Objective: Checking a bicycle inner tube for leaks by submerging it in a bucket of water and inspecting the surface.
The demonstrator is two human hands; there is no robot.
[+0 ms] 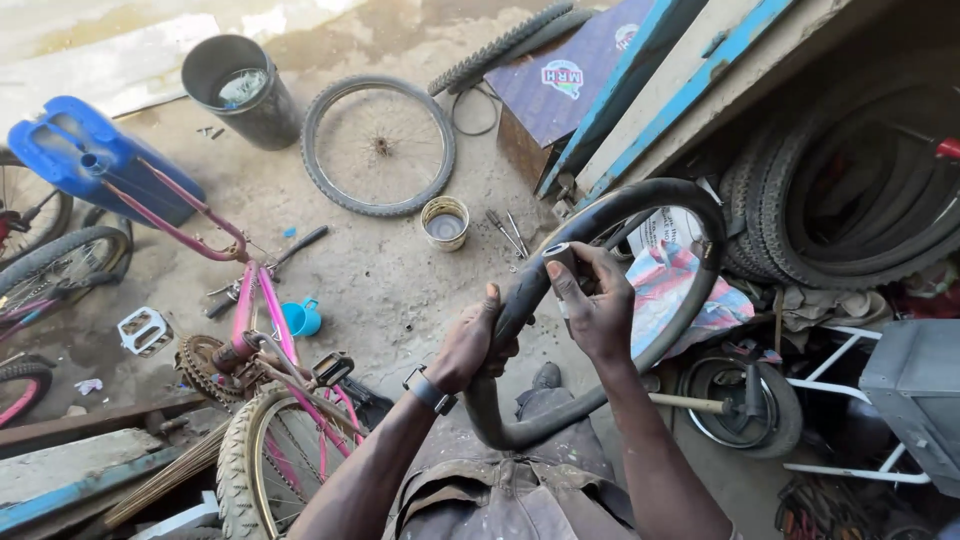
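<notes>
A black bicycle inner tube [690, 215] forms a loop in front of me, above my knees. My left hand [470, 345] grips its lower left side, thumb up against the rubber. My right hand [595, 305] holds the tube higher up and pinches a small grey piece [560, 258] against it with thumb and fingers. A watch [430, 390] sits on my left wrist.
A pink bicycle frame [255, 310] with its wheel lies at lower left. A loose spoked wheel [378, 145], a small tin [445, 222], hand tools [508, 232], a grey bucket [240, 90] and a blue jerrycan [95, 155] stand on the dirt floor. Stacked tyres [850, 200] fill the right.
</notes>
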